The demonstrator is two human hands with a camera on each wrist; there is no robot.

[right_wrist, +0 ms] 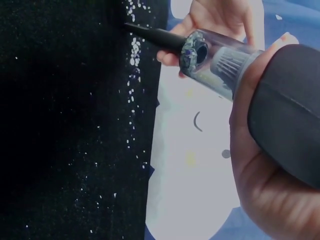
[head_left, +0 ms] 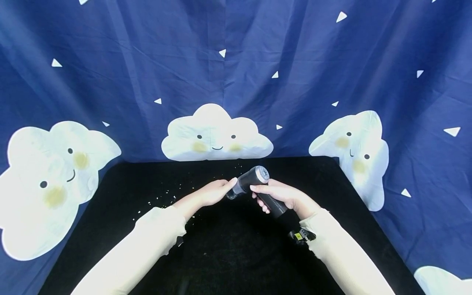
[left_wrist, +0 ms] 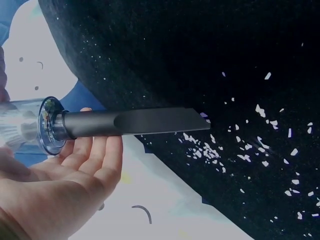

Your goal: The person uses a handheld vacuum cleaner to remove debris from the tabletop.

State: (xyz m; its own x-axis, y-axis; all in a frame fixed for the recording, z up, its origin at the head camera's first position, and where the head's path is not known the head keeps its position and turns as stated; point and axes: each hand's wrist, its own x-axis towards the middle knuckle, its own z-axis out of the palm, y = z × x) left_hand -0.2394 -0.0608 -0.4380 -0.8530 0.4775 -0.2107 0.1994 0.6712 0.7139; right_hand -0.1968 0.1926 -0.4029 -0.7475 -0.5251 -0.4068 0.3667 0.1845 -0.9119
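A black handheld vacuum cleaner (head_left: 252,177) is held over the black cloth-covered table (head_left: 228,254). My right hand (head_left: 282,193) grips its handle. In the right wrist view, bits have collected inside the clear dust cup (right_wrist: 212,72). My left hand (left_wrist: 75,182) lies palm up under the front end, its fingers extended beneath the black crevice nozzle (left_wrist: 150,121). The slanted nozzle tip points at small white scraps (left_wrist: 205,152) scattered on the cloth. In the head view the nozzle is mostly hidden behind the left hand.
More white scraps (head_left: 167,191) are strewn over the left and far parts of the table. A dark blue curtain (head_left: 243,82) with smiling clouds and white triangles hangs behind and around it. A dark wrist device (head_left: 302,235) sits at the right sleeve.
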